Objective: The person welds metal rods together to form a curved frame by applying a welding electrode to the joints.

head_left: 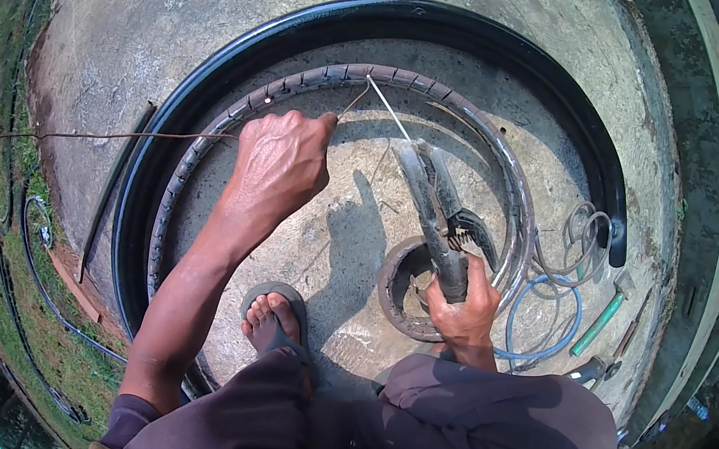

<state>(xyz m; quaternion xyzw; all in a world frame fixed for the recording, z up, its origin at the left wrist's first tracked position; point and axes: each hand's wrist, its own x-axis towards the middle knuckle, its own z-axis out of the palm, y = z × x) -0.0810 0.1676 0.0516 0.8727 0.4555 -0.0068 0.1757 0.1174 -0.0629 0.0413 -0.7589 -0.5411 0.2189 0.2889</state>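
Observation:
My left hand, fingers closed on a thin rusty wire, is above the left side of a large slotted, rusty ring. A short length of wire rises from that hand toward the ring's top. My right hand grips the dark handle of a long grey metal tool with a spring. From the tool a thin silver rod reaches the slotted ring's top. Beside my right hand lies a smaller round band. A wide black curved band lies around the slotted ring on the concrete.
At right lie grey hose loops, a blue hose loop, a green-handled hammer and other tools. A grass strip with hoses borders the concrete slab at left. My sandalled foot rests inside the rings.

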